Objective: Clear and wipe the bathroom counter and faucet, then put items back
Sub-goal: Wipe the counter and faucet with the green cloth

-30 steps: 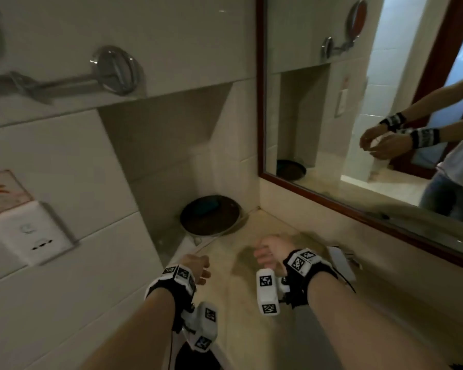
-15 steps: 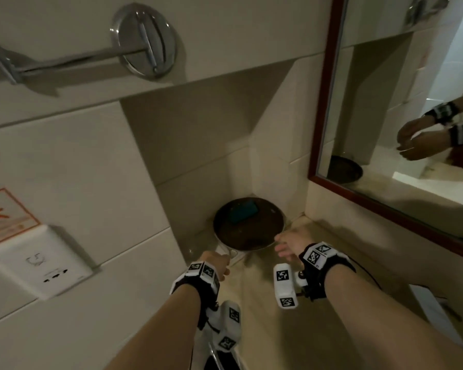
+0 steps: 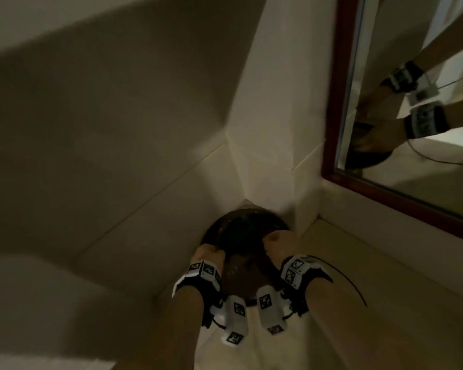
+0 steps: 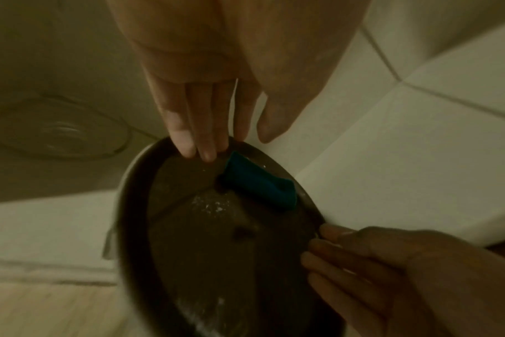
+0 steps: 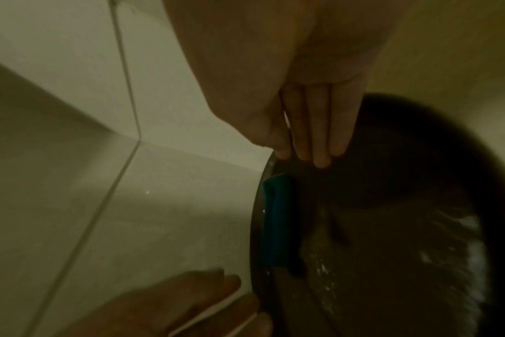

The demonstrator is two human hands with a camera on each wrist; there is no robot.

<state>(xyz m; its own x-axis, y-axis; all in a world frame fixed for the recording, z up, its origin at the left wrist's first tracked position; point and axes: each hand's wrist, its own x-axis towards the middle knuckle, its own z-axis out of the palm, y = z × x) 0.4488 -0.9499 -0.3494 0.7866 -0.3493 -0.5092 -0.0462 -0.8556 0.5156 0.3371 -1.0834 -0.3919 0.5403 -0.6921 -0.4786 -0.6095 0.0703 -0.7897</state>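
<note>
Left hand [image 4: 205, 95] and right hand [image 5: 309, 102] pinch opposite rims of dark round tray [image 4: 216, 250]; blue block [image 4: 257, 184] inside; tray on bench [image 3: 358, 276].

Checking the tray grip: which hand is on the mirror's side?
The right hand, at the dark tray rim nearest the mirror; the left hand touches the side by the tiled wall.

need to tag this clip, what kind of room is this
Most likely a bathroom corner: pale tiled walls, a wood-framed mirror over a beige counter, and a dark round tray.
</note>
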